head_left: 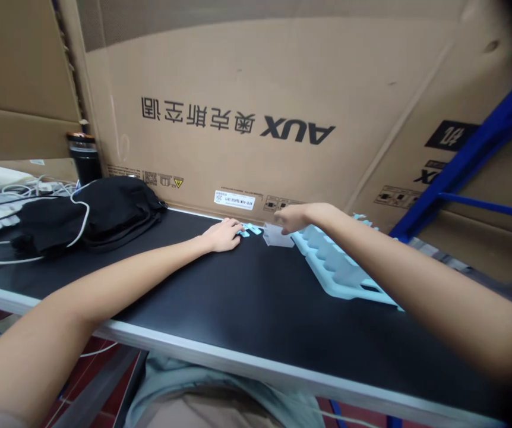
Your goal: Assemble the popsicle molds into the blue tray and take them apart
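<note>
My left hand point(226, 235) rests on the black tabletop, fingers bent and thumb closed around a small light blue piece point(240, 232). More flat light blue pieces point(253, 228) lie just beyond its fingertips. To the right, my right hand point(293, 218) hovers over a small translucent plastic box point(278, 237). Its fingers point down and are pressed together at the box's upper edge; what they hold, if anything, is hidden. Under my right forearm sits a light blue plastic tray point(334, 270) with a scalloped row of slots, partly covered by the arm.
A large cardboard box point(220, 71) with upside-down print stands along the table's back edge. At left lie a black bag point(117, 208), white cables point(9, 245) and a dark bottle point(84, 157). A blue metal frame point(470, 160) slants up on the right.
</note>
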`<state>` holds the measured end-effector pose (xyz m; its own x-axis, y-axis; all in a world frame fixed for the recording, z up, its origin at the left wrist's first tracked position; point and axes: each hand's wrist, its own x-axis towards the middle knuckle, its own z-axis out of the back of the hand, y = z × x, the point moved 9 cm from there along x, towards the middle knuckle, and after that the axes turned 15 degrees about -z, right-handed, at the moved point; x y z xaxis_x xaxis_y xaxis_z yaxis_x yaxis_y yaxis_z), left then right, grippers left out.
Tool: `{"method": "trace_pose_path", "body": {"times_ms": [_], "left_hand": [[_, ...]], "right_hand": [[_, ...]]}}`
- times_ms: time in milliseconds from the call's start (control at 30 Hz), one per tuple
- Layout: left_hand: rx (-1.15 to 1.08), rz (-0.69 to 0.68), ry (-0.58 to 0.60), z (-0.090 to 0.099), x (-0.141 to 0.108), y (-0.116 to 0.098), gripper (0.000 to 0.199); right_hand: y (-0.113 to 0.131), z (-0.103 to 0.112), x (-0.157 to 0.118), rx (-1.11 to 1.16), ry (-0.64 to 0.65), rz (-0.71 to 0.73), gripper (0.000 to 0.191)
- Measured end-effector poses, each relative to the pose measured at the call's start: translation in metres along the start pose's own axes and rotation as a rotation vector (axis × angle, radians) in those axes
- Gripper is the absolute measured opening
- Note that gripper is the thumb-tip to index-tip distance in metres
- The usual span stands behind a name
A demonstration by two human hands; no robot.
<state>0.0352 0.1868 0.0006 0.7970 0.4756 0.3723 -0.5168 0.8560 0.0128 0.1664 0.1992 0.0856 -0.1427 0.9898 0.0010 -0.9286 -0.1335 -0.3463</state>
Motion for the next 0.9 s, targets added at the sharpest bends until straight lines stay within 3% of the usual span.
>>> {"method": "trace_pose_path", "body": {"times_ms": [67, 133, 233, 300, 367, 433, 500, 633, 733, 900], "left_hand": [[0.015, -0.017, 0.0, 0.0, 0.001, 0.0, 0.04], [0.024, -0.019, 0.003, -0.002, 0.003, 0.003, 0.046], [0.023, -0.011, 0.034, -0.006, 0.008, 0.009, 0.052], [0.015, -0.024, 0.069, -0.01, 0.013, 0.011, 0.052], [0.001, -0.042, 0.103, -0.013, 0.018, 0.011, 0.052], [-0.015, -0.047, 0.126, -0.015, 0.024, 0.012, 0.051], [-0.037, -0.036, 0.138, -0.017, 0.028, 0.013, 0.05], [-0.076, 0.001, 0.139, -0.019, 0.031, 0.014, 0.044], [-0.066, 0.028, 0.101, -0.015, 0.029, 0.015, 0.041], [-0.062, 0.086, 0.054, -0.011, 0.024, 0.018, 0.035]], "right_hand": [[0.002, 0.004, -0.02, -0.075, 0.063, 0.038, 0.038], [0.001, 0.012, -0.045, -0.098, 0.031, 0.065, 0.035], [-0.008, 0.031, -0.093, 0.055, -0.193, 0.076, 0.027], [-0.029, 0.037, -0.126, 0.225, -0.377, 0.007, 0.026], [-0.061, 0.033, -0.158, 0.399, -0.578, -0.138, 0.025], [-0.094, 0.012, -0.183, 0.514, -0.707, -0.329, 0.024], [-0.118, -0.022, -0.193, 0.602, -0.672, -0.479, 0.029], [-0.143, -0.087, -0.189, 0.789, -0.432, -0.691, 0.042], [-0.141, -0.105, -0.181, 0.797, -0.283, -0.744, 0.051], [-0.123, -0.113, -0.173, 0.521, -0.088, -0.744, 0.057]]}}
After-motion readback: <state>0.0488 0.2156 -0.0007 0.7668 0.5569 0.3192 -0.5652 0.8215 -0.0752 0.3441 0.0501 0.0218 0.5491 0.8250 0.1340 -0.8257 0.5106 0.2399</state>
